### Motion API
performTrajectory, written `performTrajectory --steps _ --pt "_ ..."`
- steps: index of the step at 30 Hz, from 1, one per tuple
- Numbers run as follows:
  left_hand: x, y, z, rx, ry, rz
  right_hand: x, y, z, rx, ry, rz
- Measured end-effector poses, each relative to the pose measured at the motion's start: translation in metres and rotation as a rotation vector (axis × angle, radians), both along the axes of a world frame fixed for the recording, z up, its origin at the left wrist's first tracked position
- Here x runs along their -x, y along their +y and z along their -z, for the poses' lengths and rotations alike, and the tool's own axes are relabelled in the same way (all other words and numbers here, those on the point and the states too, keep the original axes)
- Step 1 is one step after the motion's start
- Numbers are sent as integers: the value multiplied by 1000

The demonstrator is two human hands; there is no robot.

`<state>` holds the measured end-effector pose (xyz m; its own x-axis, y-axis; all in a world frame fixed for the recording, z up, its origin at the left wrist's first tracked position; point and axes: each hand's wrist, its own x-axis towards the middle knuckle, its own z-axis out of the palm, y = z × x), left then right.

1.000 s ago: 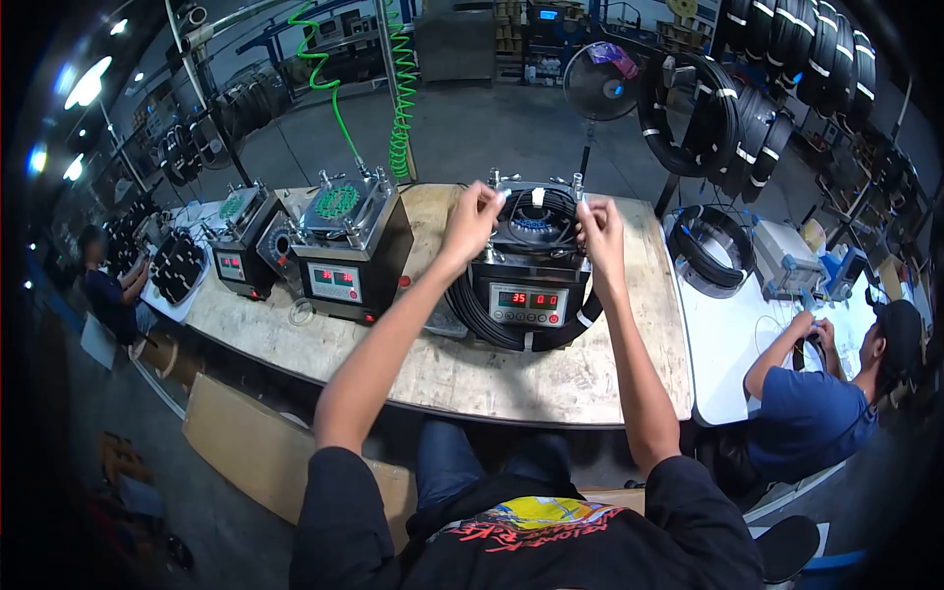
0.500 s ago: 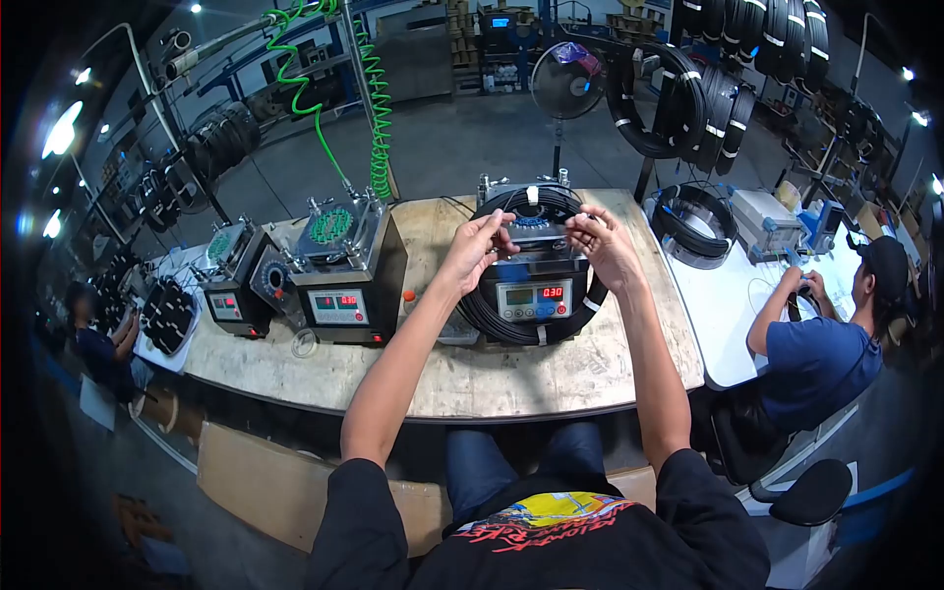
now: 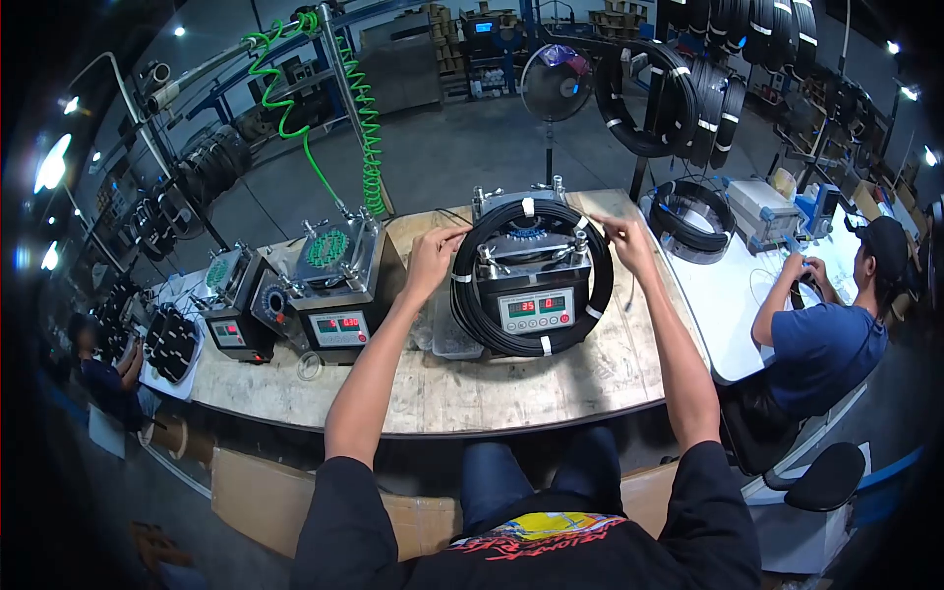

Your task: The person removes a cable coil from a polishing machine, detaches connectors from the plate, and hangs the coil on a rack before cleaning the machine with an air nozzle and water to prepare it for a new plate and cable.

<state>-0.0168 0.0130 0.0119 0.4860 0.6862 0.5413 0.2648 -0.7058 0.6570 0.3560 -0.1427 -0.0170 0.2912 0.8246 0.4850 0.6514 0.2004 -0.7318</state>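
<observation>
Both hands gripped the black, white-taped cable coil: the left hand pinched its left edge, the right hand its upper right. The ring encircled a boxy metal machine on the worn wooden bench.

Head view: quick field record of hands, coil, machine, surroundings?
left hand: on the left rim of the black cable coil
right hand: at the coil's upper right rim
coil: ringed around the black machine, white ties on it
machine display: red digits lit
bench: worn wood, two similar machines to the left
co-worker: seated at the right, blue shirt
</observation>
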Motion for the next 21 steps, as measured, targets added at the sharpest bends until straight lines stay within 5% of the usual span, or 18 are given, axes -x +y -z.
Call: performTrajectory --steps 3,9,11,16,18,21 --pt "8 7 34 -15 11 -12 -8 4 37 -77 143 -94" --pt "12 -33 79 -15 -76 30 18 -25 16 51 233 -162" --pt "12 -59 60 55 19 -47 21 -31 14 52 212 -177" --pt "10 -37 54 270 -81 164 8 -16 17 18 233 -236" --pt "7 -45 37 124 -79 65 6 -17 14 42 288 -217" --pt "13 -70 5 11 12 -11 19 -44 -4 -63 37 -57"
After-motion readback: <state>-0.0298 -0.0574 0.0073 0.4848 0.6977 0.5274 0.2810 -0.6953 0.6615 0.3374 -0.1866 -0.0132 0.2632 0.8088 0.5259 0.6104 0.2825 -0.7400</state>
